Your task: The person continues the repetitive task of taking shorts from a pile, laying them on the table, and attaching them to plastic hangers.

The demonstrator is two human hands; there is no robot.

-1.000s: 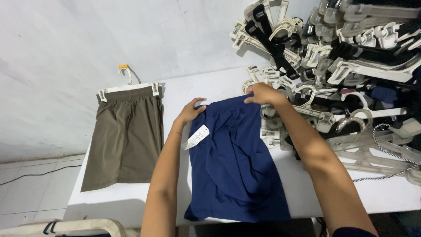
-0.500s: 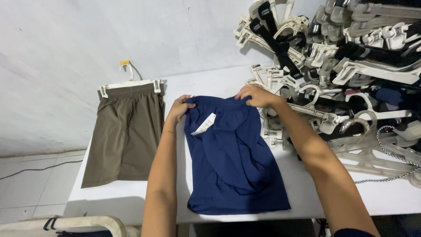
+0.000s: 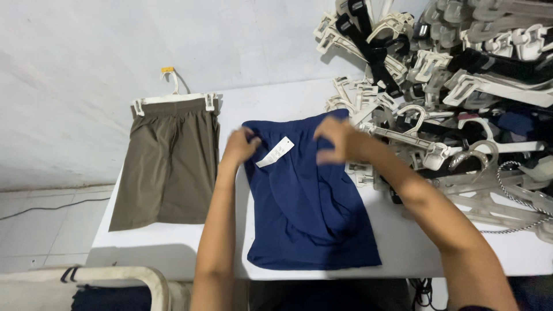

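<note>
A white bench (image 3: 173, 247) stands against a pale, plain wall, with light floor tiles showing at the lower left and a dark cable lying across them. In the middle of the bench lie navy blue shorts (image 3: 308, 213), spread flat with the waistband toward the wall and a white paper tag (image 3: 275, 152) resting on the cloth near the top left. The left hand (image 3: 241, 146) is at the upper left corner of the waistband, its fingers curled in a narrow grip on the edge of the cloth. The right hand (image 3: 337, 140) is on the upper right part of the waistband, fingers bent down onto the fabric; it is blurred, so whether it pinches the cloth or only presses on it I cannot tell. Both forearms reach in from the bottom edge of the view, on either side of the shorts.

Left of the navy pair, apart from it, olive-brown shorts (image 3: 167, 164) lie flat, clipped at the waist to a white clip hanger (image 3: 173, 98) whose hook points toward the wall. On the right side of the bench a large heap of white and black plastic clip hangers (image 3: 449, 86) rises, its nearest pieces just beside the right hand. A black-and-white twisted cord (image 3: 512, 193) trails at the heap's lower edge.
</note>
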